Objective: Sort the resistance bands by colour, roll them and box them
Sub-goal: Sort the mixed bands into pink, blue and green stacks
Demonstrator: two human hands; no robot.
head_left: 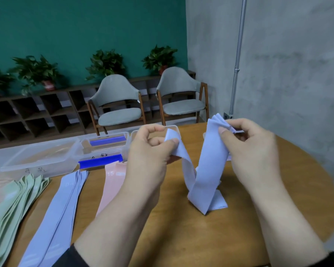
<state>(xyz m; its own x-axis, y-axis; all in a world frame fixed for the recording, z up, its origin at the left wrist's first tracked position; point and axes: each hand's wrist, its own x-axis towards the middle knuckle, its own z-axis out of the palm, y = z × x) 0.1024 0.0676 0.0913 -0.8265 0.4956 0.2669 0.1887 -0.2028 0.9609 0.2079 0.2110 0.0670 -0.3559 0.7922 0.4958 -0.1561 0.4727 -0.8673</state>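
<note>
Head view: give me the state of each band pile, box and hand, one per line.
held lilac band: lifted at both ends, middle sagging onto the table
left hand: pinches one end
right hand: pinches the other end, bunched
green bands: flat, stacked
lilac bands: flat, stacked
pink bands: flat, partly hidden by the left arm
clear box: open
blue-latched box: open

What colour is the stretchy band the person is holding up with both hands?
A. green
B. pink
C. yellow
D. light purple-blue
D: the band pinched between the left hand and the right hand is light purple-blue, while the green bands and the pink bands lie flat on the table.
</note>
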